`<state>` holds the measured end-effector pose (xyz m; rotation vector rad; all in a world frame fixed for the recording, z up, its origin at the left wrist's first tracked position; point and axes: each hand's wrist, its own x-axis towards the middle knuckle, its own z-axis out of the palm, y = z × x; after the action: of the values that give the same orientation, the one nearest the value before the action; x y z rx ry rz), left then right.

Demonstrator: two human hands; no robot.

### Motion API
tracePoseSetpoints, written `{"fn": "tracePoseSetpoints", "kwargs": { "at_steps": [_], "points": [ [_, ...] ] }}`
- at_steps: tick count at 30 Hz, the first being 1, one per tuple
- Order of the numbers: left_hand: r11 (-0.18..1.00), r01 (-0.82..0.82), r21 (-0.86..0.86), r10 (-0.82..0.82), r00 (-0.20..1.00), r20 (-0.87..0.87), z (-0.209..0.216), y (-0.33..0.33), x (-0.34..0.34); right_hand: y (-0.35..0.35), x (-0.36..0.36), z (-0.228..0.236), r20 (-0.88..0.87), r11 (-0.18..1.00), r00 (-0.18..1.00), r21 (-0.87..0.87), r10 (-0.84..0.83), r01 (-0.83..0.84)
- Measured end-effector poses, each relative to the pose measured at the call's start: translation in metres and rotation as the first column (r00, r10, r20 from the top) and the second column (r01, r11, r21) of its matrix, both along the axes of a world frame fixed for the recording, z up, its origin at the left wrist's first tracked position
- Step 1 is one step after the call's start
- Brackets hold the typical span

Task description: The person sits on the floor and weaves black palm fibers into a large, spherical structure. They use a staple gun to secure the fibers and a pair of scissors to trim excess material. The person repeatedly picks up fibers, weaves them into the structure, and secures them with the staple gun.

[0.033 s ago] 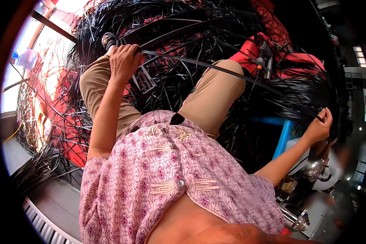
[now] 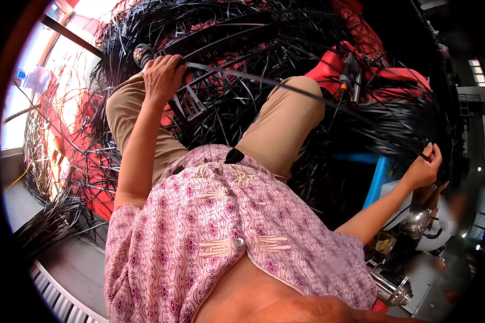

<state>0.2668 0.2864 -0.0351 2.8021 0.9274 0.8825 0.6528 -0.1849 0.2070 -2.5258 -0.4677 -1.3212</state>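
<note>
A long flat black strip [image 2: 253, 78] runs across in front of me from left to right. My left hand [image 2: 163, 81] is closed around its left end, over my left knee, palm down. What else may lie under those fingers is hidden. Far to the right, my right hand [image 2: 423, 168] pinches the strip's other end between thumb and fingers, with that arm stretched out. Between the hands the strip passes over my right knee, taut. Beside the right hand lies a thick bundle of loose black strips [image 2: 393, 124].
A heap of tangled black strips [image 2: 226, 118] fills the space before and between my legs. A dark tool with an orange collar [image 2: 344, 79] rests by a red surface [image 2: 326, 70]. A blue edge [image 2: 376, 180] and a shiny metal pot [image 2: 416, 223] stand at right.
Both hands keep almost the same places. My left hand has shifted very slightly upward, and the strip between the hands has turned a little.
</note>
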Motion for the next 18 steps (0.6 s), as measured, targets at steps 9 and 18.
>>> {"fn": "tracePoseSetpoints", "kwargs": {
  "at_steps": [9,18],
  "points": [
    [0.998,-0.064,0.013,0.064,0.998,0.001,0.008,0.093,-0.008,-0.151,0.047,-0.091,0.096,0.981,0.995,0.194,-0.024,0.005],
    [0.997,-0.011,-0.080,0.010,1.000,-0.010,0.043,0.082,-0.001,-0.050,0.042,-0.144,-0.660,0.658,0.417,0.732,0.624,0.174]
  ]
}}
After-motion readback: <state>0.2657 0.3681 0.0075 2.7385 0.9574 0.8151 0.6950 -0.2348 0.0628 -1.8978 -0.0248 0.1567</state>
